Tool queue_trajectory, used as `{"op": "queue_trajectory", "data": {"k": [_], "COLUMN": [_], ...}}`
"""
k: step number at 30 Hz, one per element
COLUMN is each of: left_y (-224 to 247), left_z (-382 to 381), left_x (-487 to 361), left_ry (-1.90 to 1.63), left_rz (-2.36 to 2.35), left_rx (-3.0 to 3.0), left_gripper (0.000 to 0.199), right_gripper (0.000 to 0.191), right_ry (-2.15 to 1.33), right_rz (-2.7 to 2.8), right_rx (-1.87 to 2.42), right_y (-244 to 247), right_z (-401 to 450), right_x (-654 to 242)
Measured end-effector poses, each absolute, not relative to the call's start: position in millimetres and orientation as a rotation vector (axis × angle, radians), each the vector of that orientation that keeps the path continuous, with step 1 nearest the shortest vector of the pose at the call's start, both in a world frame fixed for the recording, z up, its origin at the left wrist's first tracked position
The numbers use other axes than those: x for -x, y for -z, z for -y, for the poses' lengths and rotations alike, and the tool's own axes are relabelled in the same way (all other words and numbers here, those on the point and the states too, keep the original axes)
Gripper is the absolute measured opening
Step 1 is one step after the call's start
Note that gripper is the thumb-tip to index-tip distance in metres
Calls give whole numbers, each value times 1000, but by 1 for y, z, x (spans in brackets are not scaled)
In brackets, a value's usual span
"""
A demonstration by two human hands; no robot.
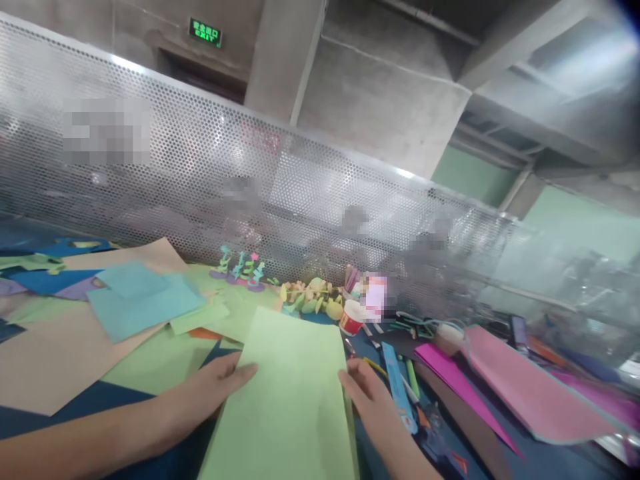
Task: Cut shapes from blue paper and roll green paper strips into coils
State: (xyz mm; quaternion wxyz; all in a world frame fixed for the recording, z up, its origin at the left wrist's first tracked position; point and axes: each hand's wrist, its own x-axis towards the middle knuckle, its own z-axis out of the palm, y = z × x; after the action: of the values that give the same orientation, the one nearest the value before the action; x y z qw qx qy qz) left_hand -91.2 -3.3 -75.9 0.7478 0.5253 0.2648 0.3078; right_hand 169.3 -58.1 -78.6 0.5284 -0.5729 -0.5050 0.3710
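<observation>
Pale green paper [295,400], central over the blue counter [75,407], was pinched at its side edges by left hand [225,380] and right hand [369,393], fingers part-curled, where light, even pressure seemed best against creasing.

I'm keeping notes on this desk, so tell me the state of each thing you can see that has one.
Green paper: plain, far edge slightly curved
Left hand: gripping the paper's left edge
Right hand: thumb on its right edge
Cup: upright
Ruler: lying loose
Blue sheets: overlapping
Pink sheet: spread out
Craft plants: standing
Exit sign: lit
</observation>
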Motion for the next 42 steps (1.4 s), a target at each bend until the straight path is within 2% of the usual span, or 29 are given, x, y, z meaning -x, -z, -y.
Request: {"op": "queue_trajectory", "data": {"k": [8,14,18,24,31,33,35,42], "left_y": [75,68,67,70,71,71,72,79], "left_z": [-6,-7,-5,-5,-9,-9,-10,-14], "left_x": [97,97,97,96,98,100,102,102], "left_ry": [-794,-831,-793,-742,-725,-712,-712,-706], "left_rz": [-748,-735,-661,-682,-759,-754,-727,-772], "left_rx": [-1116,-1091,-1075,-1157,-1175,-1184,-1192,-1242], "left_gripper": [49,55,59,46,40,38,36,44], "right_gripper": [33,33,36,35,40,27,25,25], "right_ry": [-1202,-1199,-911,-615,-221,-59,398,471], "right_rz": [945,1191,1346,1523,1747,1853,2052,2116], "right_rx": [1335,1378,1484,1653,1866,1948,2214,2353], "right_y": [69,62,64,67,62,62,67,84], "right_z": [64,73,73,71,65,62,57,41], "right_x": [-163,-153,-154,-161,-175,-189,-205,-240]}}
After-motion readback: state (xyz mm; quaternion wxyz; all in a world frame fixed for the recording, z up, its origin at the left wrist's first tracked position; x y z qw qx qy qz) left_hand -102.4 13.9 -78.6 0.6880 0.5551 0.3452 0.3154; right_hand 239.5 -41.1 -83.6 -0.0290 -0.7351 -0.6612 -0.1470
